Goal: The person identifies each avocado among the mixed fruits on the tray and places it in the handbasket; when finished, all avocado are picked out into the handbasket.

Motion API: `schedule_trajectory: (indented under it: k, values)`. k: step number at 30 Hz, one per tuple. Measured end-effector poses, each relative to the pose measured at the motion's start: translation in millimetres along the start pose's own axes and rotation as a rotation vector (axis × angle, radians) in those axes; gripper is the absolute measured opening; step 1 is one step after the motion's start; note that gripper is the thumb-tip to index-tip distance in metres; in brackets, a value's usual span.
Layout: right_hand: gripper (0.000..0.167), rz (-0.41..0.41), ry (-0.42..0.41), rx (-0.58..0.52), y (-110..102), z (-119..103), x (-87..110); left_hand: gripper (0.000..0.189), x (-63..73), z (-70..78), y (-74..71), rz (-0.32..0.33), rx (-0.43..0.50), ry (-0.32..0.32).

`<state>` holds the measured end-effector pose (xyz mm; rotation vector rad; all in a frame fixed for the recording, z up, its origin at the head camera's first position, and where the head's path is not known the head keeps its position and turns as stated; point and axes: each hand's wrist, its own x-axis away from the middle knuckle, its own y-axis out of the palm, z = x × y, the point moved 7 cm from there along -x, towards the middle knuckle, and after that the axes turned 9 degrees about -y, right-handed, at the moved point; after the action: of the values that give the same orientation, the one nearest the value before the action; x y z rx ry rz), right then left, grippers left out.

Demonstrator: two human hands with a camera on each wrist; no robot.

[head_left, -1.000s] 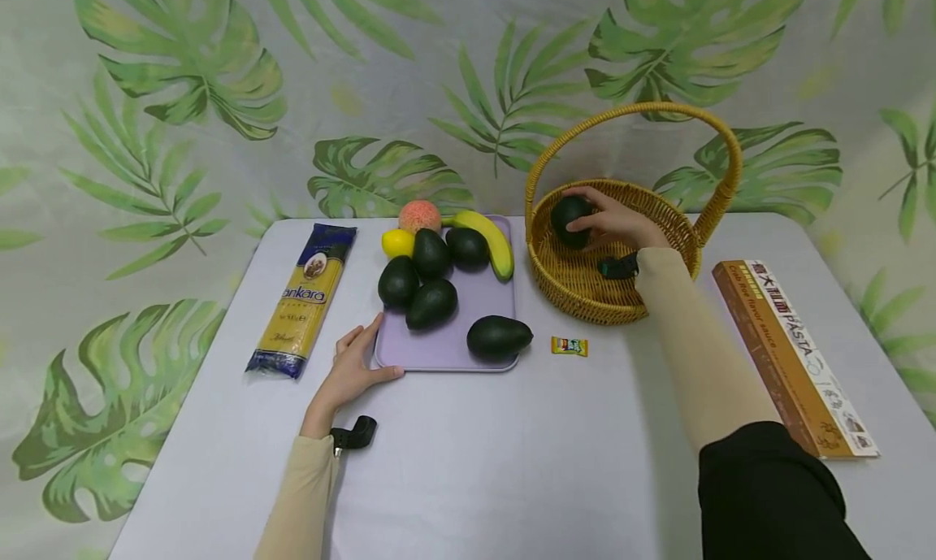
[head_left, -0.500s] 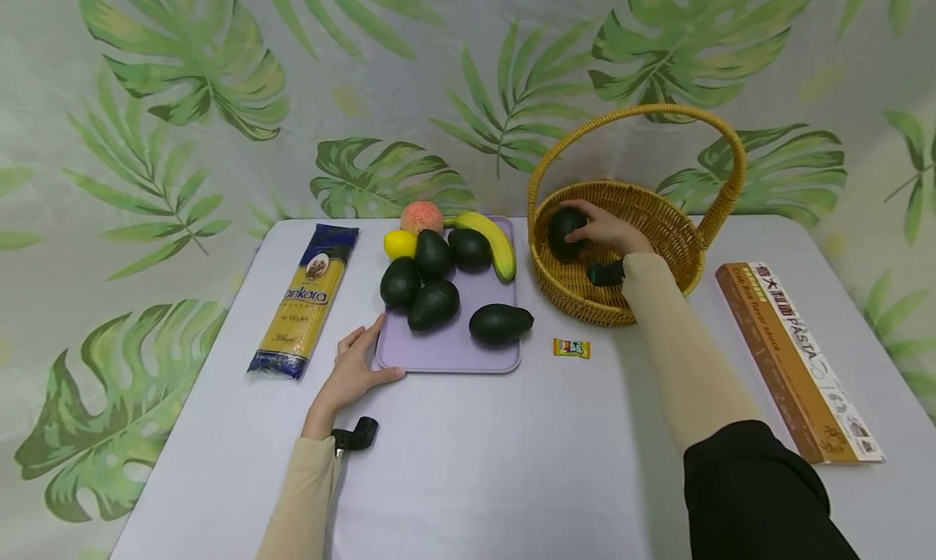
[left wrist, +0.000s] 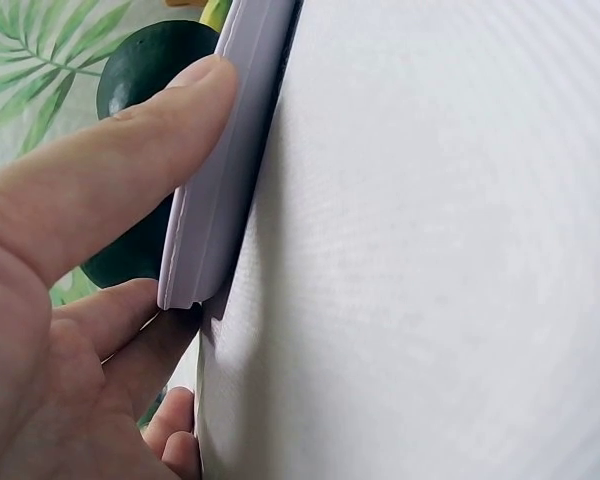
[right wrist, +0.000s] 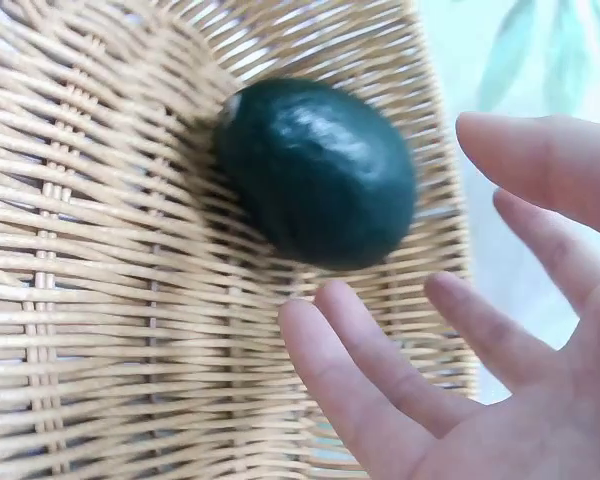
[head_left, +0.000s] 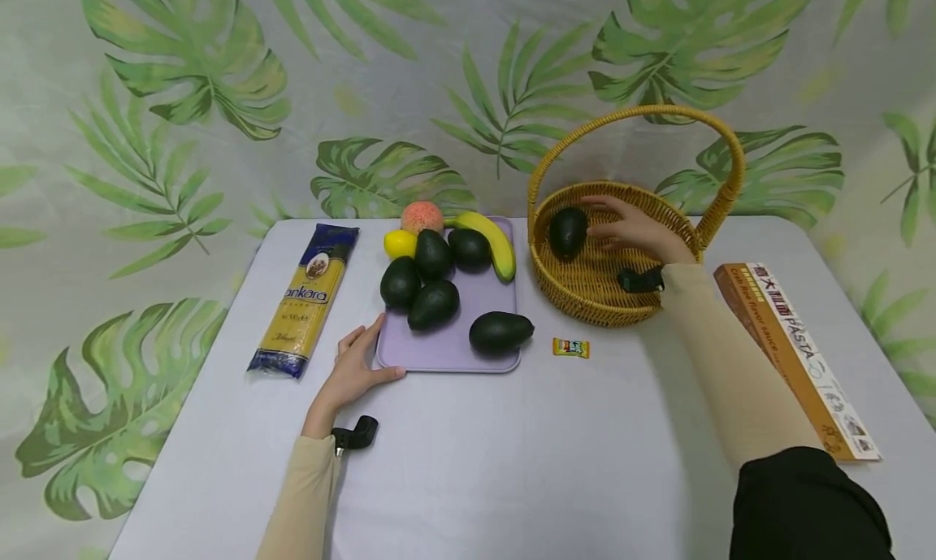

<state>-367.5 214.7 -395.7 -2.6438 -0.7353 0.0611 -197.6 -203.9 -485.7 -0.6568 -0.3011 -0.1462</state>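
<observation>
A dark green avocado lies in the wicker basket, against its left side. My right hand is just right of it, fingers spread and apart from the fruit, as the right wrist view confirms. My left hand holds the near left corner of the lilac tray, thumb along the front rim and fingers at the left side. On the tray are several more avocados; one avocado lies alone at the near right corner. A banana lies at the tray's far right.
A lemon and a peach-like fruit sit at the tray's far left. Left of it lies a pasta packet; a small yellow wrapper is near the basket. A long pasta box lies at right. The basket's tall handle arches up.
My right hand has set the avocado down in the basket, let go of it and drawn back to the right. The left hand has stayed at the tray corner.
</observation>
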Motion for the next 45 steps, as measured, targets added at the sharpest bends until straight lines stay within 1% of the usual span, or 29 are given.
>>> schedule_trajectory:
  k: [4, 7, 9, 12, 14, 18, 20, 26, 29, 32, 35, 40, 45]
  values:
    - [0.060, 0.013, -0.016, -0.027, -3, -8, 12.2, 0.098, 0.3, -0.4, -0.1, -0.001, 0.001, -0.003]
    - [0.058, 0.001, -0.031, -0.047, 0, -13, 19.8, 0.099, 0.9, -0.9, -0.5, 0.000, -0.002, -0.007]
    - [0.055, -0.013, -0.047, -0.055, 4, -18, 25.0, 0.099, 1.4, -1.2, -0.7, 0.000, -0.004, -0.011]
    - [0.050, -0.052, -0.100, -0.082, 15, -28, 31.9, 0.099, 1.7, -1.1, -1.1, 0.003, -0.001, -0.013]
    - [0.046, -0.084, -0.138, -0.073, 24, -36, 35.9, 0.098, 1.8, -0.7, -1.1, 0.003, 0.003, -0.011]
    - [0.045, -0.171, -0.199, -0.072, 48, -51, 40.7, 0.098, 1.6, -0.1, -0.4, 0.000, 0.010, -0.010]
    - [0.046, -0.229, -0.217, -0.095, 62, -57, 41.2, 0.099, 1.6, -0.1, 0.3, -0.003, 0.015, -0.013]
    - [0.052, -0.421, -0.251, -0.070, 105, -69, 38.3, 0.098, 1.2, 0.1, 0.9, -0.005, 0.018, -0.011]
    - [0.055, -0.543, -0.308, -0.073, 125, -71, 35.2, 0.098, 1.0, 0.4, 0.8, -0.006, 0.019, -0.006]
    - [0.056, -0.647, -0.379, -0.049, 142, -72, 32.1, 0.098, 0.7, 0.4, 0.6, -0.005, 0.018, -0.003]
    - [0.055, -0.700, -0.406, 0.040, 155, -69, 28.2, 0.098, 0.4, 0.1, 0.6, -0.004, 0.017, -0.001]
    - [0.053, -0.777, -0.416, 0.139, 174, -64, 20.6, 0.098, 0.3, -0.3, 1.1, -0.004, 0.023, -0.002]
    - [0.050, -0.816, -0.408, 0.213, 191, -59, 12.5, 0.098, -0.2, -0.6, 1.2, -0.003, 0.020, -0.003]
